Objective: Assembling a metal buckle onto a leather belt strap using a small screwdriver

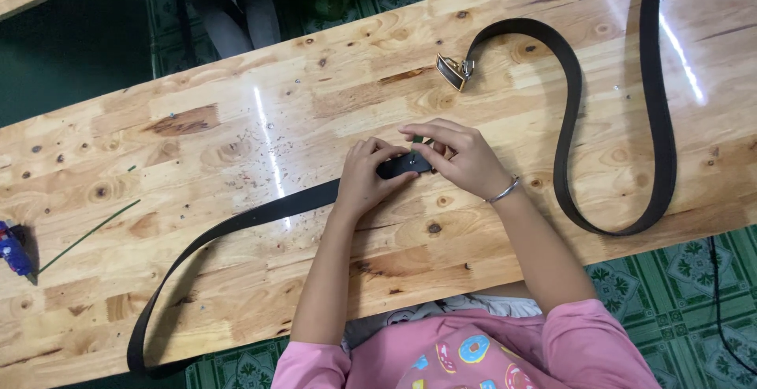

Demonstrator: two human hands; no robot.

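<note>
Left hand (pixel 364 178): my fingers press the end of a black belt (pixel 260 214) flat on the wooden worktop (pixel 236 129).
Right hand (pixel 461 156): fingers curled, pinching a small green-tipped tool (pixel 416 138) at that belt tip.
Belt: it runs left and loops off the near edge.
Second belt (pixel 569 121): snaking at right, gold buckle (pixel 453 71) near my hands.
Far left: blue tool (pixel 14 250), thin green stick (pixel 88 235).

Belt end (pixel 404 165): hidden under both hands. Second belt (pixel 658 81): cut off at top edge. Blue tool (pixel 12 249): cropped at bench's left edge.
</note>
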